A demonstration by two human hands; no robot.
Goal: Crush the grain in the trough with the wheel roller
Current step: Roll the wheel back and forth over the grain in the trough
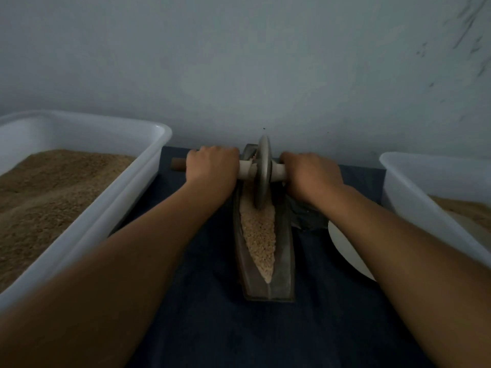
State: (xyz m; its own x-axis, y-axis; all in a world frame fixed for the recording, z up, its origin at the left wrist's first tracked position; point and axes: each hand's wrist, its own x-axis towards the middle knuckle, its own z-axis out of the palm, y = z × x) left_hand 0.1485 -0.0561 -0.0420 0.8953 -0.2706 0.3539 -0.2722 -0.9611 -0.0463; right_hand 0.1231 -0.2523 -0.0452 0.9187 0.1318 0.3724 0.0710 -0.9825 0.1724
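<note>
A narrow dark metal trough (pixel 285 264) lies lengthwise on the dark cloth in front of me, its groove filled with pale grain (pixel 259 235). The metal wheel roller (pixel 263 173) stands upright in the far half of the groove, its lower edge sunk in the grain. A wooden axle runs through the wheel to both sides. My left hand (pixel 212 166) grips the axle left of the wheel, and the axle's brown end sticks out past it. My right hand (pixel 312 173) grips the axle right of the wheel.
A large white tub (pixel 111 208) full of brown grain stands at the left. Another white tub (pixel 414 197) with some grain stands at the right. A white plate (pixel 345 251) lies between trough and right tub. A grey wall rises right behind the trough.
</note>
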